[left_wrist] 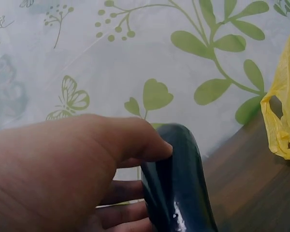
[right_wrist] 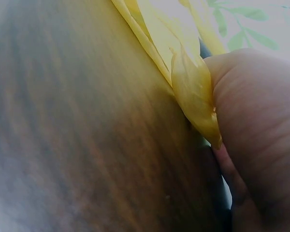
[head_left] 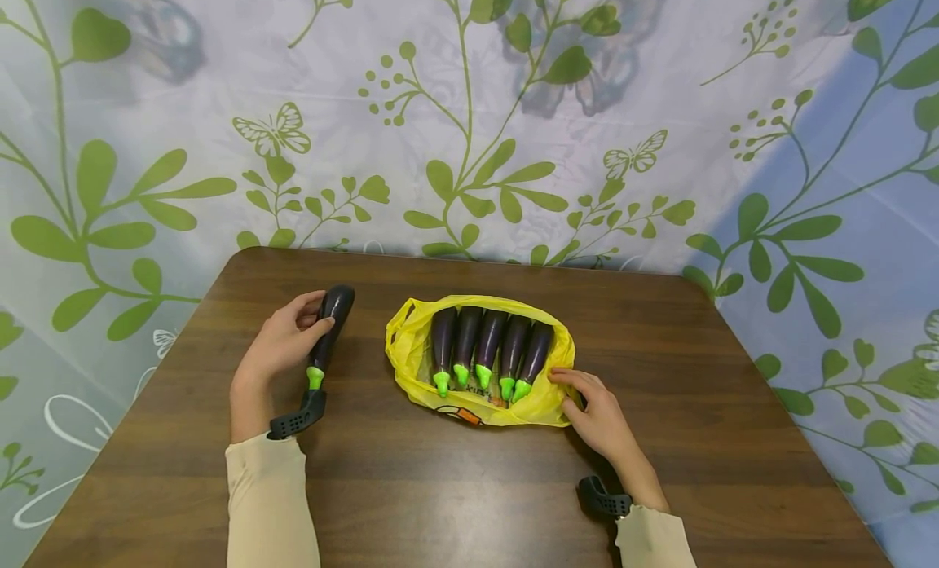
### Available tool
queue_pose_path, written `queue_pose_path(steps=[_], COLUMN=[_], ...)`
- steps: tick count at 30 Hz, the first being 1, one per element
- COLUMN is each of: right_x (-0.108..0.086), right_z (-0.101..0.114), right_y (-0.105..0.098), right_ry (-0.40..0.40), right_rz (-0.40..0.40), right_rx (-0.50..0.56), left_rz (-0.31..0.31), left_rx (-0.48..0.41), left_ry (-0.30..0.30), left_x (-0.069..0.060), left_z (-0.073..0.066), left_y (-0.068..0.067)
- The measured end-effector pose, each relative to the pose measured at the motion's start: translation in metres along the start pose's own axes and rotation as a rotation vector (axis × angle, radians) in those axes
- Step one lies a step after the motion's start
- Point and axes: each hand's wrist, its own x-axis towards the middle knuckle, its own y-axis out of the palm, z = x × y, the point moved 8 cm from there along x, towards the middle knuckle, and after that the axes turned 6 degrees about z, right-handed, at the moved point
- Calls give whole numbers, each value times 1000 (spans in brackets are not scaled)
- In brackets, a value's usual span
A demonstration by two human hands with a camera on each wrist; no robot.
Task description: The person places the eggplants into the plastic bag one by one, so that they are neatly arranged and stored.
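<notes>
My left hand (head_left: 282, 340) grips a dark purple eggplant (head_left: 333, 319) by its body, thumb on the near side. Its green stem end points down toward the wrist. The left wrist view shows the thumb pressed on the glossy eggplant (left_wrist: 176, 179), with fingers behind it. To the right, a yellow plastic bag (head_left: 407, 364) lies with its mouth spread open. Several eggplants (head_left: 490, 340) rest side by side in it, green stems toward me. My right hand (head_left: 597, 409) holds the bag's right edge; in the right wrist view, yellow plastic (right_wrist: 191, 92) passes between thumb and fingers.
Everything lies on a brown wooden table (head_left: 440, 503). A black cord with an orange piece (head_left: 469, 416) is at the bag's front edge. Behind the table hangs a pale cloth (head_left: 330, 87) printed with green leaves and butterflies. Black straps (head_left: 603, 497) circle both wrists.
</notes>
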Motion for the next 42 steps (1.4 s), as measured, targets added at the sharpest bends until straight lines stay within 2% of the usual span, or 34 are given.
queue_pose_path(steps=[5,31,42], right_x=[0,0,0], right_z=[0,-4,-4], right_y=[0,1,2], right_ry=[5,1,10], right_rz=[4,3,6], right_rx=[0,13,17], left_rz=[-15,25,48], left_rx=[3,-5,-9], left_ry=[20,58,94], left_x=[2,2,3], left_z=[-4,-20,-22], left_y=[0,6,9])
